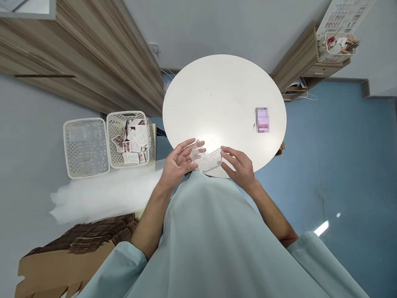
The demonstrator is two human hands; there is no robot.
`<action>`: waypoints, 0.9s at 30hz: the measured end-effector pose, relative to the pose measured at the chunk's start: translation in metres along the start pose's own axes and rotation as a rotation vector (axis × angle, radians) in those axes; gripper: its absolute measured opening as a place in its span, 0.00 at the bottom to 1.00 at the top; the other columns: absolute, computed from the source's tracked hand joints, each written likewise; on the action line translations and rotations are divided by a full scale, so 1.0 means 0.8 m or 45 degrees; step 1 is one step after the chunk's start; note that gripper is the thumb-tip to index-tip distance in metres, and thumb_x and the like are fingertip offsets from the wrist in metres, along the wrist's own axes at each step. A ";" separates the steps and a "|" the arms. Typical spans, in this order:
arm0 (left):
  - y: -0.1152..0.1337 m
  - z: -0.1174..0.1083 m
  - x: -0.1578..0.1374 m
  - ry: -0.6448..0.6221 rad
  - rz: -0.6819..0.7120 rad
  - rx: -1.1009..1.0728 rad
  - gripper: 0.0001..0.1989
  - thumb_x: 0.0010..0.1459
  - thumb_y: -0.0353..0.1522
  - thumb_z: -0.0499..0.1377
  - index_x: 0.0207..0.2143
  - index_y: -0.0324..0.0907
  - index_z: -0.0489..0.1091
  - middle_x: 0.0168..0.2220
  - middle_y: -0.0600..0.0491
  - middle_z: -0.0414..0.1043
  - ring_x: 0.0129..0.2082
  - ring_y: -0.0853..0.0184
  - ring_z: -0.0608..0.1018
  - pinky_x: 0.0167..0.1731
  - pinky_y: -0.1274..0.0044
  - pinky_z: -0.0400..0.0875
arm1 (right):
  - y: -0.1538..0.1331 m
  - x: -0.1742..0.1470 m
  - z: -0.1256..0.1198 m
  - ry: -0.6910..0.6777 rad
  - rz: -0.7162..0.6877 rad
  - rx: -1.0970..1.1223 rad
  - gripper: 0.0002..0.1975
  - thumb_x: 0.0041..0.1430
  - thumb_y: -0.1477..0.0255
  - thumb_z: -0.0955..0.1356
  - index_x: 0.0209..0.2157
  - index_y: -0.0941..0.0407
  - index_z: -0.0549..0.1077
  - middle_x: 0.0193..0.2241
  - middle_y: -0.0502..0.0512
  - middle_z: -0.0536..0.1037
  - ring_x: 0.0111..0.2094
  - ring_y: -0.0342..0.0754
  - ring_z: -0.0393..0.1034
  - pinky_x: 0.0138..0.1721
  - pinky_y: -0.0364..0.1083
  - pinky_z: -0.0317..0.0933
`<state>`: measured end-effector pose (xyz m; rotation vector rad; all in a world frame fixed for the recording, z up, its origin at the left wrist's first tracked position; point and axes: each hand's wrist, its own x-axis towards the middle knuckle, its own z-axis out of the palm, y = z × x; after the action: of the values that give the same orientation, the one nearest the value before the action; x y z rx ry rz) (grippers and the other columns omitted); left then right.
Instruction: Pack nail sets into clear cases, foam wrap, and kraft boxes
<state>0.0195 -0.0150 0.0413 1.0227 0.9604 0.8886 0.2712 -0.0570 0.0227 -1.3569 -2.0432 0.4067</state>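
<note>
I have the clear plastic box (202, 161) open between both hands, just over the near edge of the table; its two halves lean apart in a V and meet low, between the grips. The left hand (179, 160) is closed on the left half, thumb at the near side and fingers spread behind it; the right hand (240, 167) has the outer edge of the right half between thumb and fingertips. Clear plastic against a bright tabletop is hard for me to read, so I cannot tell whether anything lies inside; I judge the joint at the bottom of the V to be the weak spot, and I would let the left hand bear the weight while the right presses lightly, edges only, without twisting one half against the other.

Beyond the grip and to its right, well apart, a purple pack (262, 120) sits on the white table (217, 91); left of the grip stand a basket of cards (125, 112) and, farther left, a basket of clear boxes (84, 120); nearer than these, beside the left forearm, lies a white roll of wrap (108, 198); nearer again, a stack of cardboard (62, 265).
</note>
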 end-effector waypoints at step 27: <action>-0.059 -0.066 0.004 0.728 -0.345 -0.535 0.20 0.59 0.33 0.73 0.51 0.39 0.74 0.53 0.41 0.82 0.45 0.62 0.86 0.56 0.67 0.79 | -0.020 0.004 0.105 -0.118 -0.167 -0.242 0.10 0.73 0.64 0.71 0.53 0.49 0.77 0.49 0.59 0.82 0.37 0.47 0.76 0.39 0.47 0.68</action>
<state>-0.0218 -0.0104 -0.0159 0.2656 1.2795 1.1162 0.2031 -0.0530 -0.0297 -1.3252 -2.2811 0.2261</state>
